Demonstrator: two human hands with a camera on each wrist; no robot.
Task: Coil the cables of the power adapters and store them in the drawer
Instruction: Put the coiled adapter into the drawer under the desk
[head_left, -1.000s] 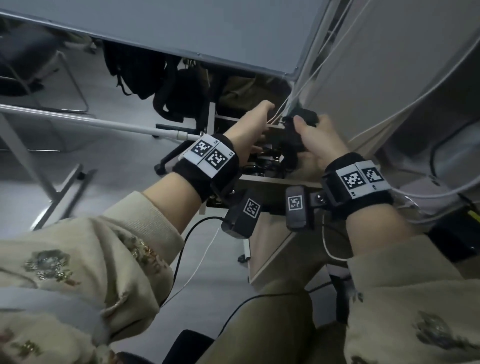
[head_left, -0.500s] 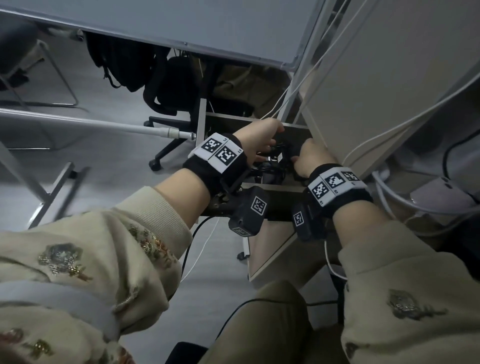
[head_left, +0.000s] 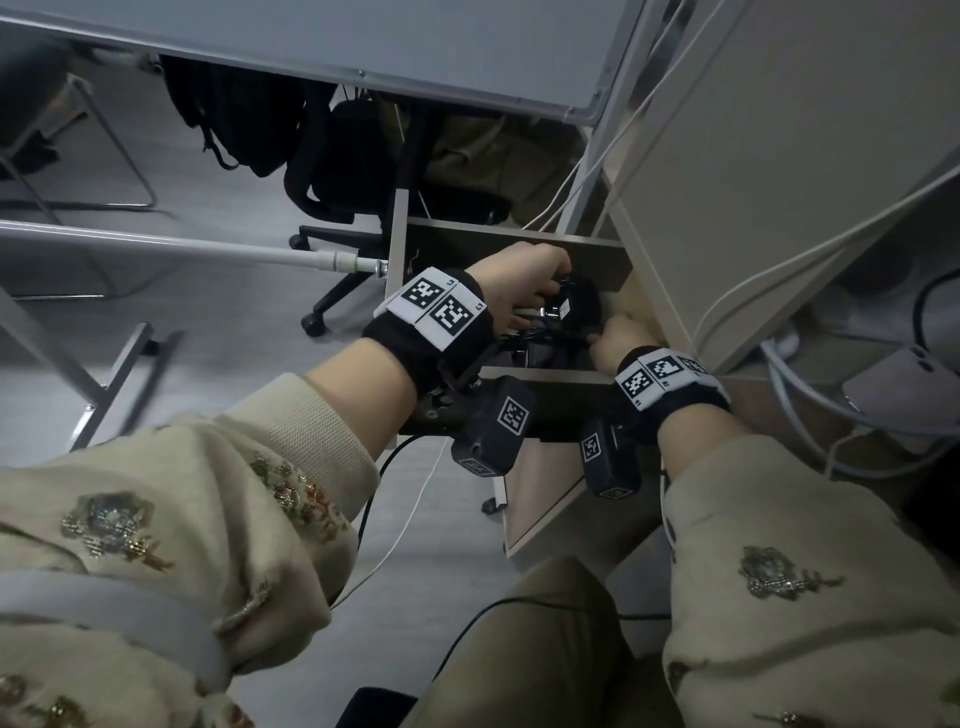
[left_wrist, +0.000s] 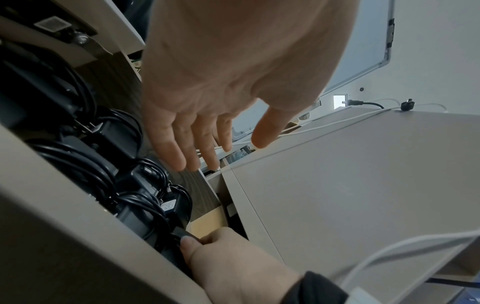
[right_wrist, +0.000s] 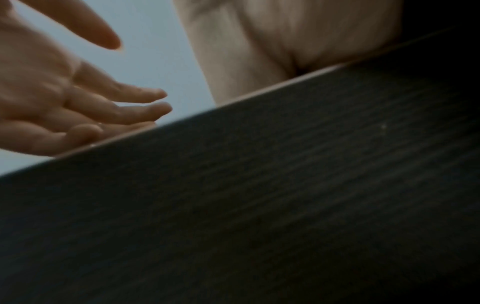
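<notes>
Both hands have dropped from above the cabinet into the open drawer (head_left: 613, 260) over the past second, carrying the adapter (head_left: 574, 306) that the right hand (head_left: 615, 340) held aloft. That adapter now lies among the other black adapters (left_wrist: 135, 185) with coiled cables (left_wrist: 78, 162) packed along the drawer floor. At the drawer's right end the right hand reaches in, its thumb and fingers pinched on a black piece of the adapter bundle, seen from the left wrist view. Over the same pile the left hand (left_wrist: 221, 82) hovers with fingers (left_wrist: 168, 148) straight and spread wide, holding nothing. A beige cabinet (head_left: 779, 182) rises just right of the drawer, white cords (head_left: 831, 244) trailing across it. Behind stand a black office chair (head_left: 337, 171) and a hanging backpack (head_left: 228, 109) under a grey table (head_left: 363, 36). From the right wrist, only dark wood grain and both hands show.
</notes>
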